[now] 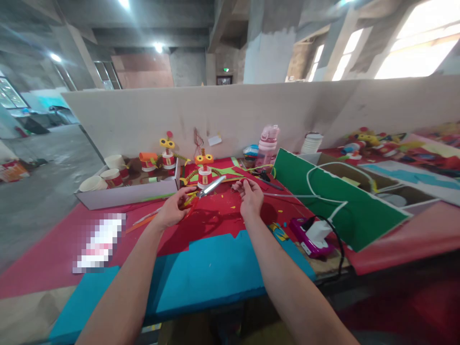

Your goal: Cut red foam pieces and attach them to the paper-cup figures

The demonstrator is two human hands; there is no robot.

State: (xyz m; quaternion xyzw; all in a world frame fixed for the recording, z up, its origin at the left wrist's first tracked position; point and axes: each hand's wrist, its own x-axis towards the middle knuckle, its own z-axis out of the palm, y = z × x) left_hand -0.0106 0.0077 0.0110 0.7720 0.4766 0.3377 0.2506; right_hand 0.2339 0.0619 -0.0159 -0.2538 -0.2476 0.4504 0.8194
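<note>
My left hand (174,208) is closed around the handles of a pair of scissors (212,186), whose silver blades point up and to the right. My right hand (250,196) is held to the right of the blade tips, thumb and fingers pinched together. Whatever is between those fingers is too small to make out. Just behind the scissors stands a paper-cup robot figure (204,176) with an orange head, large yellow eyes and coiled arms. Small yellow scraps (233,207) lie on the red table cover (215,220) beneath my hands.
At left, a shallow box (132,194) holds paper cups and figures. A green-sided box (330,201) with a white cable stands at right, near a purple power strip (312,242). A pink bottle (267,146) stands by the partition (230,108). Blue sheeting (212,268) covers the near edge.
</note>
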